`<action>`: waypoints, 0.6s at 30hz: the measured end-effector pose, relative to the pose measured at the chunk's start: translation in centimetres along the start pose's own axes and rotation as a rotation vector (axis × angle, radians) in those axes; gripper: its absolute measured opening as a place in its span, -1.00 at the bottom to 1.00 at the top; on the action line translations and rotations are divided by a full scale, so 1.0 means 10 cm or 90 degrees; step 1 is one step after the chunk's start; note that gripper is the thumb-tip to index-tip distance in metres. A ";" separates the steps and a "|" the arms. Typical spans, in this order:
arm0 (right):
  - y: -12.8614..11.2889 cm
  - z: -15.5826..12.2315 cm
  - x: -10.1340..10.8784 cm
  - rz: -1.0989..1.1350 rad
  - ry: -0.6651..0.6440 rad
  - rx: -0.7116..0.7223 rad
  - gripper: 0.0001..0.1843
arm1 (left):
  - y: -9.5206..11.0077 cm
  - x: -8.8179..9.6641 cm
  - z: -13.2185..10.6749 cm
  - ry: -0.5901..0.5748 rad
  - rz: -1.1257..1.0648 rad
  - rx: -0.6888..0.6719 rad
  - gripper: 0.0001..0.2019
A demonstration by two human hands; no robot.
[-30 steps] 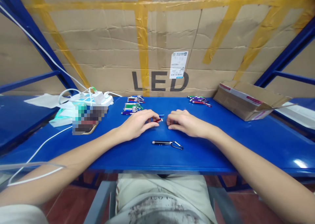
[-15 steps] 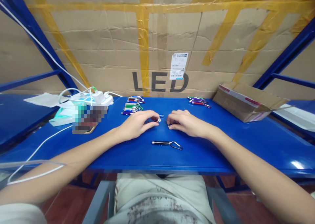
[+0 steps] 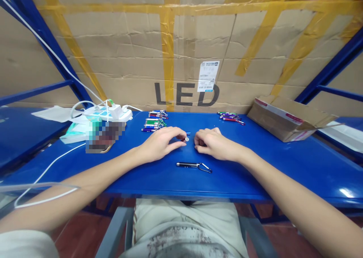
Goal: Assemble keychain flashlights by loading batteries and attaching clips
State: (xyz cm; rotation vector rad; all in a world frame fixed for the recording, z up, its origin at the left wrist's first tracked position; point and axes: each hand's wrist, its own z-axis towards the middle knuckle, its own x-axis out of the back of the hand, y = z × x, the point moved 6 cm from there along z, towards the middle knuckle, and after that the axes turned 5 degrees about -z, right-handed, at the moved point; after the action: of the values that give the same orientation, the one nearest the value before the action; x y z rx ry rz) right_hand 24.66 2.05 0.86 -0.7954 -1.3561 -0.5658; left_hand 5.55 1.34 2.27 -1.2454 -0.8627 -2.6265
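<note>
Between the thumb and fingers of my left hand (image 3: 166, 144) is a small round silvery disc (image 3: 186, 139), which looks like a button cell. My right hand (image 3: 211, 144) is curled closed just across from it, and whatever it may hold is hidden by the fingers. A black penlight (image 3: 187, 164) with a carabiner clip lies on the blue table (image 3: 136, 182) in front of both hands. Part of a blue penlight (image 3: 187, 133) shows behind my left fingertips. Beyond the left hand lies a row of coloured penlights (image 3: 153, 121) with clips.
More penlights (image 3: 228, 117) lie at the back right, beside an open cardboard box (image 3: 278, 118). At the left are a white power strip (image 3: 109, 113), cables, a phone (image 3: 105, 139) and a teal-and-white packet (image 3: 74, 132). A large taped carton (image 3: 136, 61) stands behind the table.
Both hands stay nearly in place. The right fingers have curled in more, and the small piece that showed at their tips is now out of sight. The view has shifted slightly.
</note>
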 end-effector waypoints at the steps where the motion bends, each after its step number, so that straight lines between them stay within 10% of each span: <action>1: -0.01 0.00 0.00 -0.001 -0.002 -0.007 -0.94 | 0.00 0.00 0.00 0.001 0.002 -0.001 -0.83; 18: 0.07 -0.02 0.07 0.027 0.100 0.006 -0.85 | -0.03 0.02 -0.01 0.004 0.020 0.010 -0.80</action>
State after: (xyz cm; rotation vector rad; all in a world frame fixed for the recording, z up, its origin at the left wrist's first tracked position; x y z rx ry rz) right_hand 25.43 2.41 1.47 -0.7553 -1.1935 -0.5760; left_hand 5.30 1.56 2.24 -1.2366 -0.8536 -2.5938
